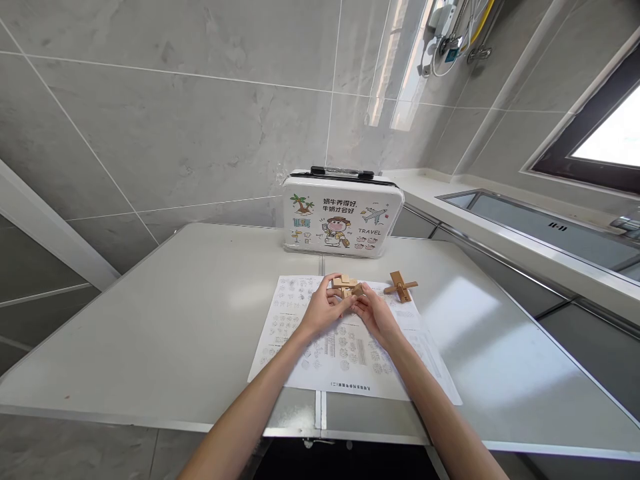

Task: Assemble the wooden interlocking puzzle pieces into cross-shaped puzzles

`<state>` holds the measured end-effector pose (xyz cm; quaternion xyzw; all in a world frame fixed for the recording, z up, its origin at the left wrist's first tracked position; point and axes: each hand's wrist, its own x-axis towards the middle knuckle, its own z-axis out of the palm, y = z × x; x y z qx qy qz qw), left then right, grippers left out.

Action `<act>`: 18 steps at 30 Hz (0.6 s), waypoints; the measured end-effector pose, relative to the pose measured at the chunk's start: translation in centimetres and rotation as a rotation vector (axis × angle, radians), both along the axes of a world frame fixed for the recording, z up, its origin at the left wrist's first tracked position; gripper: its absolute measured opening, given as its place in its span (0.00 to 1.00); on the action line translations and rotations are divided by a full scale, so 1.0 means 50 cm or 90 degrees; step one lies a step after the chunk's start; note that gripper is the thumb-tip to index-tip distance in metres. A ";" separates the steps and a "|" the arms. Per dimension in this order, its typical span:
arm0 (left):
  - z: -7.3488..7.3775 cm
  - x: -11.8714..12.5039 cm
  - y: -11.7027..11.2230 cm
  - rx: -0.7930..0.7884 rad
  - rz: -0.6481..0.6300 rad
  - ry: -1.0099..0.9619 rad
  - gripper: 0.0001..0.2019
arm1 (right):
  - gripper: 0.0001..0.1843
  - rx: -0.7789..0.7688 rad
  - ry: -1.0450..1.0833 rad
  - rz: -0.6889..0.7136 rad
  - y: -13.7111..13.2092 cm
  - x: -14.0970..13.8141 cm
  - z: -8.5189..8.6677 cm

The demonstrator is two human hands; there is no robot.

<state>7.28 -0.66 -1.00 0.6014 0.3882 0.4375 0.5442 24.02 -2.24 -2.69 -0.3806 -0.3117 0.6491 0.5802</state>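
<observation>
My left hand (324, 307) is closed around a cluster of light wooden puzzle pieces (345, 283), gripping it from the left. On the other side, the fingers of my right hand (374, 312) pinch a darker wooden piece (357, 289) against the cluster. Fingers hide part of both. Under my hands lies a printed instruction sheet (305, 373) with rows of small diagrams, upside down to me. To the right of my right hand, a brown cross-shaped wooden assembly (401, 287) rests at the sheet's upper right edge.
A white carrying case (343, 217) with cartoon prints and a black handle stands at the back of the grey folding table (175, 320). A counter with a sink (530, 220) runs along the right. Tiled wall (200, 133) rises behind.
</observation>
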 end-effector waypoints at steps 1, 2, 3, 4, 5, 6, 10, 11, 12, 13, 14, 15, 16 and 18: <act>0.000 0.000 0.000 -0.002 -0.003 -0.002 0.37 | 0.22 -0.005 -0.003 0.003 0.000 0.001 0.001; 0.000 0.000 0.000 -0.004 -0.008 -0.005 0.37 | 0.22 -0.009 -0.008 0.008 0.000 0.001 0.002; 0.000 0.000 0.000 -0.007 -0.016 -0.008 0.37 | 0.23 -0.011 -0.014 0.014 -0.001 0.002 0.004; -0.001 0.000 0.000 -0.011 -0.024 -0.012 0.37 | 0.23 -0.011 -0.021 0.022 -0.001 0.003 0.006; -0.001 0.000 0.001 -0.015 -0.034 -0.016 0.38 | 0.23 -0.009 -0.026 0.029 -0.002 0.004 0.008; -0.001 -0.001 0.001 -0.017 -0.043 -0.020 0.38 | 0.23 -0.005 -0.029 0.038 -0.004 0.005 0.011; -0.001 -0.002 0.000 -0.021 -0.059 -0.022 0.38 | 0.21 0.011 -0.036 0.055 -0.008 0.007 0.016; 0.000 -0.002 0.000 -0.022 -0.057 -0.021 0.38 | 0.21 0.011 -0.036 0.053 -0.009 0.007 0.016; 0.000 -0.002 -0.001 -0.024 -0.055 -0.019 0.38 | 0.21 0.010 -0.034 0.049 -0.009 0.007 0.016; 0.000 -0.002 -0.001 -0.024 -0.052 -0.017 0.38 | 0.21 0.008 -0.031 0.043 -0.009 0.007 0.015; 0.000 -0.002 -0.002 -0.024 -0.050 -0.015 0.38 | 0.20 0.006 -0.026 0.038 -0.008 0.007 0.014; 0.000 -0.002 -0.002 -0.023 -0.047 -0.013 0.38 | 0.20 0.004 -0.022 0.032 -0.007 0.006 0.013; 0.000 -0.001 -0.003 -0.021 -0.044 -0.012 0.38 | 0.20 0.003 -0.017 0.027 -0.006 0.006 0.011; -0.001 0.000 -0.003 -0.018 -0.038 -0.011 0.38 | 0.20 0.003 -0.008 0.019 -0.004 0.005 0.008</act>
